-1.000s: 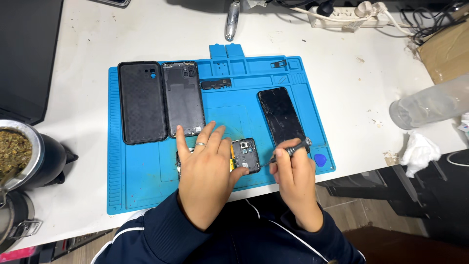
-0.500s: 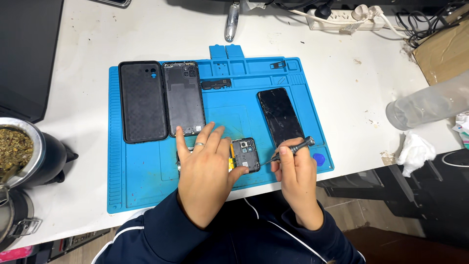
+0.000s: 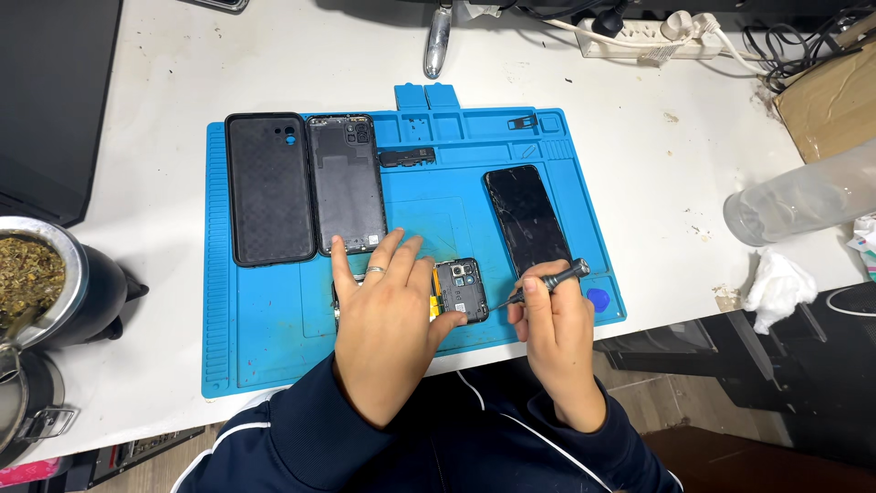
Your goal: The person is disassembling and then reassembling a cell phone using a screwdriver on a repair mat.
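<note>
Left hand (image 3: 388,315) lies flat, fingers spread, pinning the phone's camera board (image 3: 461,290); right hand (image 3: 557,333) pinches a small screwdriver (image 3: 540,285). Keep it vertical, light pressure.

Screwdriver (image 3: 546,283) at phone frame (image 3: 461,289)

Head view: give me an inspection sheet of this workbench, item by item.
Surface: white table carrying a blue repair mat.
Job's things: opened phone body, mostly covered by the left hand; screwdriver; black phone case, back cover, cracked screen panel, small black part on the mat.
Clutter: crumpled tissue, clear plastic bottle lying down, herb-filled cup.
Grippers: left hand pressed flat on the phone; right hand gripping the screwdriver, tip at the phone's edge.
Cables: power strip with tangled leads.
Surroundings: cardboard box, dark panel.
</note>
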